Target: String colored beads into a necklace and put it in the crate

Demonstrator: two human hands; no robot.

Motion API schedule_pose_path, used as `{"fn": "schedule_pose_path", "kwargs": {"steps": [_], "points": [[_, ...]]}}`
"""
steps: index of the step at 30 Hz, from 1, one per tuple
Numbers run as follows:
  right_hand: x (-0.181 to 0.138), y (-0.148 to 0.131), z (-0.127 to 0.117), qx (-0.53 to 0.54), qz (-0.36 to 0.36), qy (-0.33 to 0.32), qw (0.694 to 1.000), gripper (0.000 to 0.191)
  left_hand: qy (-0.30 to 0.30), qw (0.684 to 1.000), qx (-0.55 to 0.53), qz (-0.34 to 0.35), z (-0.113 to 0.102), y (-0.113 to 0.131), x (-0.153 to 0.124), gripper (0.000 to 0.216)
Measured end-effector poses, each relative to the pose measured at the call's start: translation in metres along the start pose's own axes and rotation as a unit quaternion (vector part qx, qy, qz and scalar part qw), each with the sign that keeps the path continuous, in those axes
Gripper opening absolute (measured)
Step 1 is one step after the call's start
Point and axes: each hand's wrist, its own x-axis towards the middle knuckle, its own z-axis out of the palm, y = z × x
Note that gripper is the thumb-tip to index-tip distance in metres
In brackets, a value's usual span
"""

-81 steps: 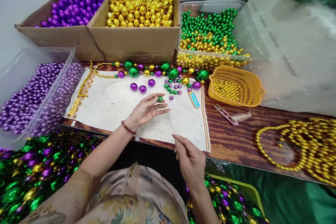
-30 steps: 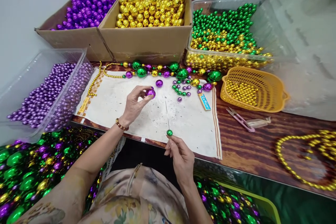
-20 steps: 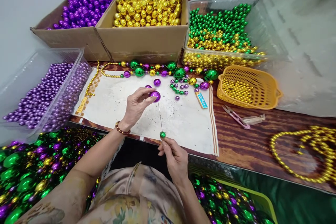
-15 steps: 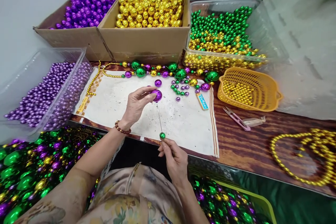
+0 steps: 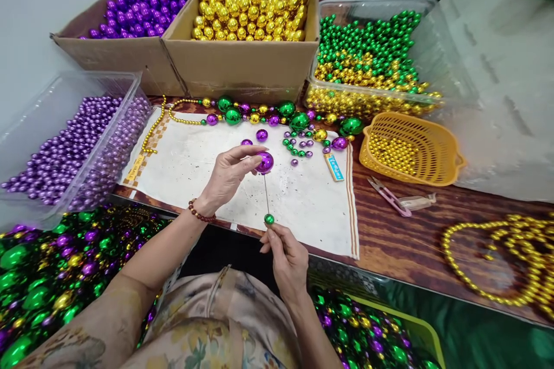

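Note:
My left hand (image 5: 229, 176) pinches a large shiny purple bead (image 5: 265, 162) above the white cloth (image 5: 315, 213). From the bead's underside a thin needle-like wire (image 5: 267, 196) runs down to a small green bead (image 5: 269, 218). My right hand (image 5: 288, 256) is closed just below that green bead, at the cloth's near edge; its fingertips hide the wire's lower end. Two smaller purple balls (image 5: 261, 135) lie on the cloth beyond my left hand. Right of them sits a cluster of little green and purple beads (image 5: 296, 144).
A beaded strand (image 5: 232, 116) lies along the cloth's far edge. Behind stand cardboard boxes (image 5: 242, 66) of purple and gold balls. Clear bins (image 5: 80, 184) flank the cloth. On the right are a yellow basket (image 5: 452, 158), pink-handled snips (image 5: 396, 202) and gold bead strings (image 5: 450, 248).
The purple bead and my left hand have shifted slightly right and down, bringing the bead onto the wire's upper end. The wire now stands more upright. My right hand has barely moved.

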Motion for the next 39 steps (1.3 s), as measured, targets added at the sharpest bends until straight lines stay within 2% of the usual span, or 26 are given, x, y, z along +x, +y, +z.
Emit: {"fn": "schedule_pose_path", "kwargs": {"steps": [4, 11, 21, 30, 39], "points": [[0.002, -0.001, 0.004, -0.001, -0.016, 0.014, 1.000, 0.016, -0.018, 1.000, 0.013, 0.004, 0.006, 0.002, -0.009, 0.025], [0.003, 0.000, 0.010, -0.002, -0.031, 0.032, 0.999, 0.016, -0.013, 1.000, 0.006, 0.014, 0.014, 0.010, -0.020, 0.026], [0.003, -0.008, 0.015, 0.012, -0.064, 0.029, 0.997, 0.015, -0.016, 1.000, -0.016, 0.009, 0.014, 0.017, -0.018, 0.024], [0.005, -0.009, 0.013, 0.014, -0.031, 0.011, 0.999, 0.017, 0.000, 1.000, -0.018, 0.005, 0.013, 0.015, -0.018, 0.024], [0.008, -0.004, 0.020, 0.066, -0.032, -0.001, 0.997, 0.018, -0.003, 0.996, 0.042, 0.078, 0.019, 0.025, -0.029, 0.020]]}}
